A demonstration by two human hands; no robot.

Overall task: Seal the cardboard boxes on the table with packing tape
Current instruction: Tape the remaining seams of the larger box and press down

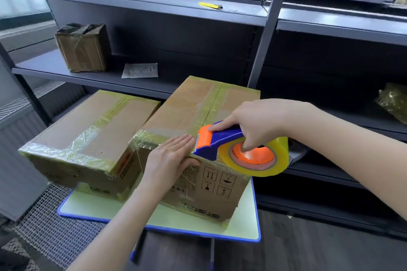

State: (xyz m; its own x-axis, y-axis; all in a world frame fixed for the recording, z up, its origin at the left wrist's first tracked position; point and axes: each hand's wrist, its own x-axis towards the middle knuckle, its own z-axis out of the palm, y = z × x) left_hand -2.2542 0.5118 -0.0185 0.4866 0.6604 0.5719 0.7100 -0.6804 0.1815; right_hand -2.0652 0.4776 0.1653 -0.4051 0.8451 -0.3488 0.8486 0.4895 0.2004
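— Boxes: where are they?
— Taller box (198, 116) sits under both hands, beside the lower box (88, 130) on the table (198, 224).
— Grips?
— Right hand (259, 121) clamped on the tape dispenser (222, 141); left hand (169, 158) flat, fingers spread, pressing the box edge just beside it.

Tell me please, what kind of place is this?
Probably a stockroom or packing area. Dark metal shelving holds a taped parcel, two cardboard boxes sit on a small table, and the right hand holds a tape dispenser.
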